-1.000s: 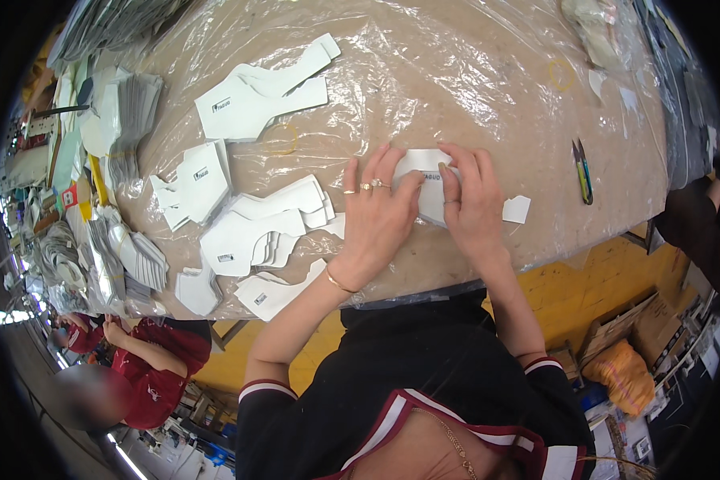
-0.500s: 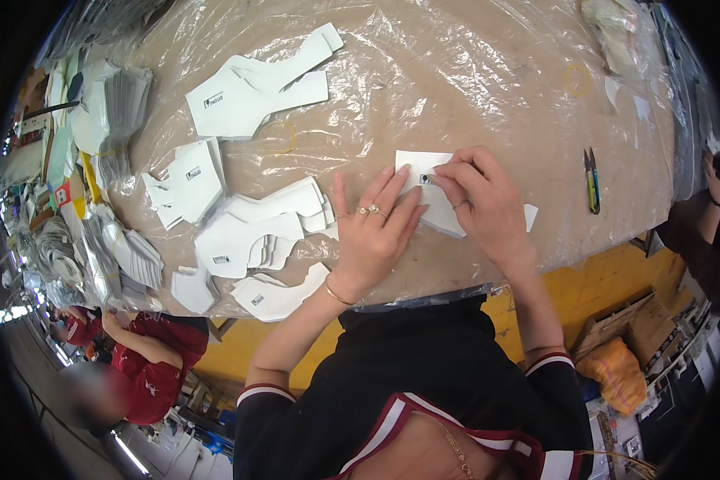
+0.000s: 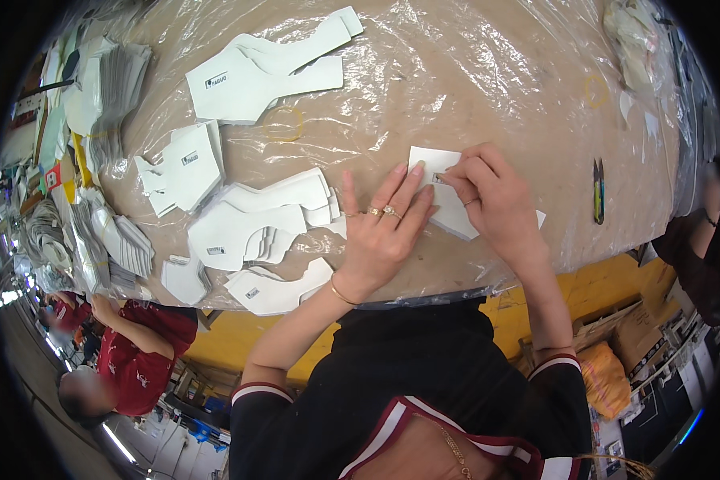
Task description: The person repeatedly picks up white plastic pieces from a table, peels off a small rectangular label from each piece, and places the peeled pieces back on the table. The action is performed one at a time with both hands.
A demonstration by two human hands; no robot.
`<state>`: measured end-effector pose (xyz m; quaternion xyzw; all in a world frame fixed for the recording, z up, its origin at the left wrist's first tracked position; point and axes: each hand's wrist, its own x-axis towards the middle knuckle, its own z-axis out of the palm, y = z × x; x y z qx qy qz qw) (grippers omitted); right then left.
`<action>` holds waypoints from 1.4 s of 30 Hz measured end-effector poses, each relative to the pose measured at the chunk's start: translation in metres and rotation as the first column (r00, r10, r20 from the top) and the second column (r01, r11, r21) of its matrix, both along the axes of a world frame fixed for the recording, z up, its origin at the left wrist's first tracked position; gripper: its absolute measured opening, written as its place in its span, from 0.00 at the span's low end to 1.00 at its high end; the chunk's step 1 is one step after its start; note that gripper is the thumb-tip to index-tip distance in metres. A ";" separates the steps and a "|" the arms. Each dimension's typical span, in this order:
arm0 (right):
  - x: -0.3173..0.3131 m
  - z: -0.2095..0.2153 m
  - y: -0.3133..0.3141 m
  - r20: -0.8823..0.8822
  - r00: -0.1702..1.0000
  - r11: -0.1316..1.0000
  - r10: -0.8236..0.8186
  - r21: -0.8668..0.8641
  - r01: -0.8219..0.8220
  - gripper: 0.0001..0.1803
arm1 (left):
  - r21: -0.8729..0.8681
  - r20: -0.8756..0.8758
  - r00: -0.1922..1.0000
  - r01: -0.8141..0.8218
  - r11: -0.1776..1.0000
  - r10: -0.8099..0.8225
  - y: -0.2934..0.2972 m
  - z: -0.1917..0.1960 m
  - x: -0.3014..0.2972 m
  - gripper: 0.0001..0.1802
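- Flat white angular cut piece [image 3: 451, 200] with small dark printed mark [image 3: 439, 178] is laid on the brown table [image 3: 472, 88], near its front edge – table is covered in clear wrinkled plastic film.
- Left hand [image 3: 381, 240], ringed, is spread palm-down; fingertips are rested on the piece's left side, nothing clamped.
- Right hand [image 3: 496, 200] is bent over the piece's right side, thumb and index tips brought together at the mark – whether anything is pinched cannot be told.
- Hands are held apart, close to each other.
- Small white scrap [image 3: 542, 218] is partly hidden just right of right hand.
- Dark-bladed snips with green-yellow handles [image 3: 598, 204] are placed farther right.
- Overlapping white curved cut pieces [image 3: 268, 224] are spread left of left hand; thin yellow ring-shaped band [image 3: 302, 128] is seen above them.
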<state>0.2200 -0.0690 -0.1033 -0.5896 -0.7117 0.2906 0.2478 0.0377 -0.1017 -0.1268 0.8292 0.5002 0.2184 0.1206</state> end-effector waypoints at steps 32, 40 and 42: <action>0.005 0.000 -0.008 0.071 0.990 0.989 -0.123 0.097 0.115 0.13 | -0.087 -0.191 0.979 0.060 0.994 -0.076 0.000 0.002 0.001 0.29; 0.010 0.024 -0.004 -0.217 0.958 0.930 -0.186 -0.355 0.100 0.10 | -0.241 0.415 0.889 -0.097 0.966 0.193 0.008 0.022 -0.007 0.33; 0.012 0.040 -0.002 -0.396 0.891 0.897 -0.223 -0.441 0.028 0.10 | -0.478 0.653 0.670 0.003 0.878 0.354 0.007 0.039 -0.010 0.32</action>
